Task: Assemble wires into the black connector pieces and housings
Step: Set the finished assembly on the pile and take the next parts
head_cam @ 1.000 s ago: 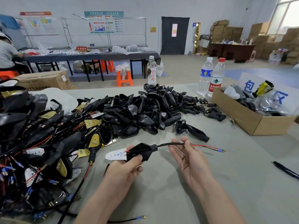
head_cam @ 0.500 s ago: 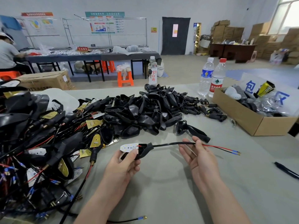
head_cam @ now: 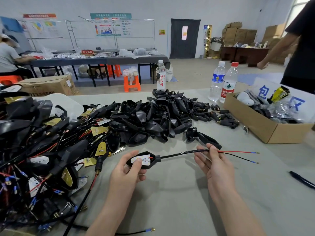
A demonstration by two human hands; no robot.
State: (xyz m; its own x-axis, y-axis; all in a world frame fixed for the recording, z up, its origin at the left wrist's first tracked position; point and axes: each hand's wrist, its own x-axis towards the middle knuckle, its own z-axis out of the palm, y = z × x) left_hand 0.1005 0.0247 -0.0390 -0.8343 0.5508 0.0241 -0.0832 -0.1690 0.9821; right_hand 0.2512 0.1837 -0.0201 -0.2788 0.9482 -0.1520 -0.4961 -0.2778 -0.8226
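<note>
A left hand (head_cam: 126, 169) holds a black housing (head_cam: 154, 159) just above a grey tabletop (head_cam: 170, 193), near the front centre. Its long axis runs left to right, open face up, showing a white board (head_cam: 141, 159) under the thumb. The narrow neck points right. From the neck a black cable (head_cam: 180, 153) runs right to the right hand (head_cam: 214, 166), whose thumb and forefinger pinch it, with the other fingers loosely spread. Past that hand a red wire (head_cam: 238, 152) and a black wire (head_cam: 238, 158) fan out to the right.

Behind lies a heap of empty black housings (head_cam: 153, 116). A tangle of wired pieces (head_cam: 42, 150) at left is cut off by the edge. At right stand a cardboard box (head_cam: 265, 126) and two water bottles (head_cam: 228, 82). The room is a workshop hall. The left hand's fingers are hidden beneath the housing, and the box's contents are hard to make out.
</note>
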